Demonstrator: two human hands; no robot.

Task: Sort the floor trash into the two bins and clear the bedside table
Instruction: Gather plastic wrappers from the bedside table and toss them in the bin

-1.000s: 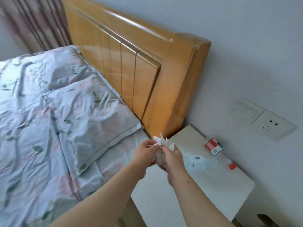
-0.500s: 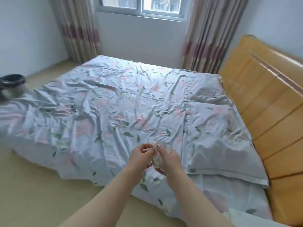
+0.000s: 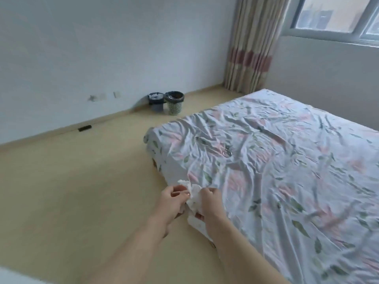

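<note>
Head view, looking down over both forearms toward a far wall.

- Crumpled white paper tissue wad (image 3: 194, 195): held in the air between the two hands, above the pale beige floor (image 3: 71, 191), just beside the near edge of the bed. Part of the wad hangs below the fingers.
- Left hand (image 3: 174, 199): fingers curled, thumb and fingertips pinching the left side of the wad.
- Right hand (image 3: 208, 202): fingers curled round the wad's right side, gripping it; lower fingers partly hidden by the paper.
- Both hands touch the same wad, close together.
- Bed with wrinkled white sheet printed with pink flowers and green leaves (image 3: 276, 160): fills the right half of the view. A small metal ring-like item (image 3: 227, 153) lies on the sheet; too small to tell what it is.
- Dark blue round bin with white scraps inside (image 3: 156, 102): on the floor against the far wall.
- White-and-green mesh bin with black liner (image 3: 174, 104): touching or just beside the blue one, on its right. Both well apart from the hands.
- Small black flat object (image 3: 84, 128): at the skirting, left of the bins.
- Beige striped curtain with a red band (image 3: 250, 48) hangs in the corner beside a window (image 3: 336, 15).
</note>
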